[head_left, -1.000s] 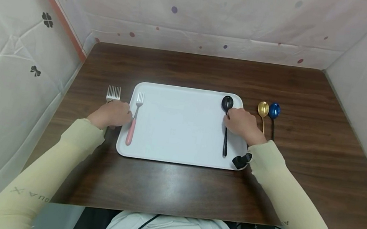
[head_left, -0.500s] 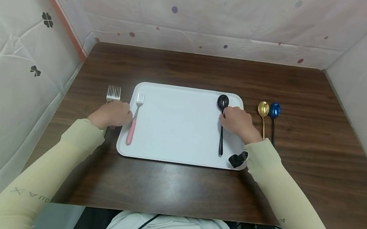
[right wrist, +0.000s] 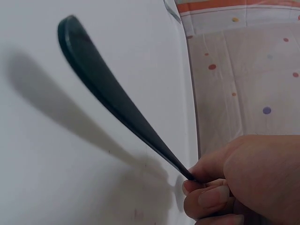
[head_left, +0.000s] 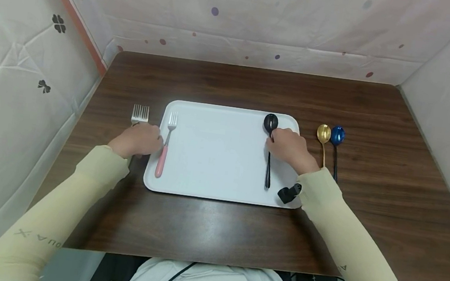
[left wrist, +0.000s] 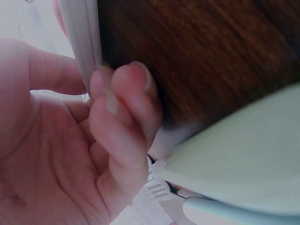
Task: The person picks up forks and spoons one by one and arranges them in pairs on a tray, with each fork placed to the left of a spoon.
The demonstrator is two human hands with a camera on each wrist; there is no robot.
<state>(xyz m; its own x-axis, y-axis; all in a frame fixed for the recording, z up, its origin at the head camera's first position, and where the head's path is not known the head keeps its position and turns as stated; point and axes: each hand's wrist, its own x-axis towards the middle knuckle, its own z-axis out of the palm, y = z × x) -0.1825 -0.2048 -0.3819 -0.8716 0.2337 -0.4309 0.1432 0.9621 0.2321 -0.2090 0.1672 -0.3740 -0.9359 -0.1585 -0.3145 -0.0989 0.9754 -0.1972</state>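
Two hands busy: from the head view, the right hand [head_left: 290, 148] pinches the black spoon [head_left: 271, 123] just below its bowl, over the right part of the white tray [head_left: 214, 158]. Left wrist view: the left hand [left wrist: 70, 150] is curled and looks to be pinching the tray's rim; a steady hold there should stop sliding. Right wrist view: the spoon's handle end is off the tray, so I'd grip firmly, since it could swivel.
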